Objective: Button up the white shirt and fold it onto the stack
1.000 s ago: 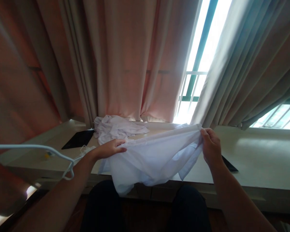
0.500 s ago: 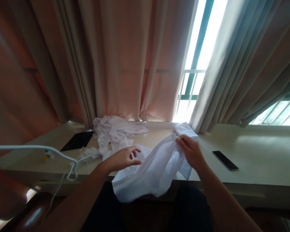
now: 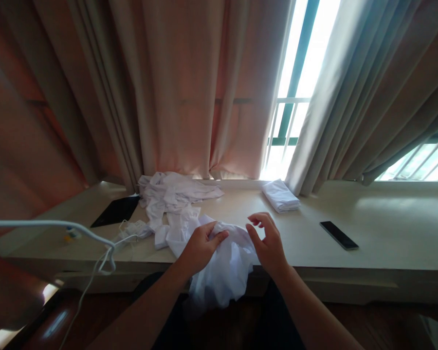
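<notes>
A white garment [image 3: 222, 267] lies bunched at the front edge of a pale desk [image 3: 387, 228], part of it hanging over the edge. My left hand [image 3: 200, 245] grips a fold of it at the top left. My right hand [image 3: 266, 240] hovers just right of the cloth with its fingers spread and curled, touching its edge at most. A crumpled pile of white clothes [image 3: 171, 194] lies behind on the left. A folded white cloth [image 3: 280, 195] sits further back, right of centre.
A black phone [image 3: 338, 235] lies on the desk to the right. A dark flat pad [image 3: 117, 210] and a white cable [image 3: 105, 253] are at the left. Curtains [image 3: 190, 87] and a bright window [image 3: 295, 87] stand behind the desk.
The garment, held stretched between both hands a second ago, has come down into a bunch on the desk edge. My right hand has let go of it and moved left.
</notes>
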Demonstrator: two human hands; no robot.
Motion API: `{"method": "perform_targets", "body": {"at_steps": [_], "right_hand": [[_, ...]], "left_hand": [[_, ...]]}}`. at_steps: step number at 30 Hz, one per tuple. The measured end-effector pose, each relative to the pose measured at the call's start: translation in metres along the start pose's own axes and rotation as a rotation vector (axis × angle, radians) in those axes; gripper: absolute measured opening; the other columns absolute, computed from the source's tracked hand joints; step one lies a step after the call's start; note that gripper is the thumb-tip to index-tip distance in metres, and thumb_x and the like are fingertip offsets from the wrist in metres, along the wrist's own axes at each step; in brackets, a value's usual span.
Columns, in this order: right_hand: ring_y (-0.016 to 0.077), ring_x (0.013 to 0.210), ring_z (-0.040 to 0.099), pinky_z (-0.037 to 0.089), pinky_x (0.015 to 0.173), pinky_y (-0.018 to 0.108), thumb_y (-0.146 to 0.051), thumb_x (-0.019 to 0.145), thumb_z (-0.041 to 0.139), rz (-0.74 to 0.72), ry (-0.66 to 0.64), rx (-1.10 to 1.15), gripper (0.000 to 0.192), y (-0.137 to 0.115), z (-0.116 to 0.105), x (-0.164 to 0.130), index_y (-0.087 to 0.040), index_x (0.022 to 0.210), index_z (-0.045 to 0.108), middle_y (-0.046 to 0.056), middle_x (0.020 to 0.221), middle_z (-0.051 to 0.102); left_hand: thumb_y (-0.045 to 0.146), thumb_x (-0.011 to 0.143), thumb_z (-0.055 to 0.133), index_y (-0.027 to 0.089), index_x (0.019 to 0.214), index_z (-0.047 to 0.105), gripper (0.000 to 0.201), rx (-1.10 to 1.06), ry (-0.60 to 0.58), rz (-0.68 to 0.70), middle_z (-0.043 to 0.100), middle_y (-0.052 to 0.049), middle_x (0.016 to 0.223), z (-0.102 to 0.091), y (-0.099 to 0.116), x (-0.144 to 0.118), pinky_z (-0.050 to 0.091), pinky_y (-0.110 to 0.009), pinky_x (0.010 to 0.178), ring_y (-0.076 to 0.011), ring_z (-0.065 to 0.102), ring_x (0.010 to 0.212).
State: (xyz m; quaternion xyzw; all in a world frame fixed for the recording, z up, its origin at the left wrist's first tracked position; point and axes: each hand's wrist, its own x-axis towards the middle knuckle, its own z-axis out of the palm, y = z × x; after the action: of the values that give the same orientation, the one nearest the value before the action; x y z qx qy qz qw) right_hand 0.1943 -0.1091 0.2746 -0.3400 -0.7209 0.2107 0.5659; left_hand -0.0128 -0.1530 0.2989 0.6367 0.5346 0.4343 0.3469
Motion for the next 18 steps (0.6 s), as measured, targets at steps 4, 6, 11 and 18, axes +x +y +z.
{"method": "perform_targets", "body": {"at_steps": [4, 6, 11, 18], "right_hand": [[0.0181, 0.08, 0.053, 0.045, 0.076, 0.034, -0.022, 0.096, 0.056, -0.062, -0.051, -0.023, 0.001, 0.011, 0.006, -0.043, -0.023, 0.096, 0.057, 0.003, 0.085, 0.056], [0.0195, 0.085, 0.055, 0.048, 0.079, 0.036, -0.026, 0.096, 0.055, 0.007, -0.105, -0.064, 0.01, 0.022, 0.012, -0.058, -0.023, 0.105, 0.057, 0.004, 0.092, 0.058], [0.0273, 0.124, 0.052, 0.048, 0.102, 0.046, -0.036, 0.095, 0.06, 0.109, -0.117, -0.08, 0.04, 0.049, 0.022, -0.062, -0.026, 0.132, 0.051, 0.011, 0.132, 0.054], [0.0262, 0.127, 0.05, 0.041, 0.11, 0.044, -0.036, 0.092, 0.064, 0.144, -0.207, 0.01, 0.043, 0.053, 0.04, -0.048, -0.031, 0.134, 0.055, 0.007, 0.133, 0.055]], "left_hand": [[0.055, 0.089, 0.061, 0.018, 0.087, 0.065, 0.037, 0.023, 0.055, -0.005, 0.06, -0.001, 0.078, -0.008, 0.005, -0.005, 0.041, -0.027, 0.068, -0.0174, 0.053, 0.077], [0.055, 0.091, 0.059, 0.017, 0.09, 0.064, 0.038, 0.037, 0.034, 0.005, 0.06, -0.001, 0.081, -0.011, 0.012, -0.009, 0.04, -0.026, 0.068, -0.0167, 0.053, 0.078], [0.054, 0.095, 0.053, 0.017, 0.086, 0.058, 0.038, 0.105, -0.042, 0.02, 0.054, 0.002, 0.076, -0.016, 0.032, -0.019, 0.037, -0.024, 0.066, -0.0127, 0.048, 0.072], [0.048, 0.098, 0.05, 0.018, 0.089, 0.058, 0.032, 0.257, -0.092, 0.117, 0.054, 0.001, 0.083, -0.026, 0.051, -0.029, 0.04, -0.025, 0.074, -0.0136, 0.051, 0.079]]}}
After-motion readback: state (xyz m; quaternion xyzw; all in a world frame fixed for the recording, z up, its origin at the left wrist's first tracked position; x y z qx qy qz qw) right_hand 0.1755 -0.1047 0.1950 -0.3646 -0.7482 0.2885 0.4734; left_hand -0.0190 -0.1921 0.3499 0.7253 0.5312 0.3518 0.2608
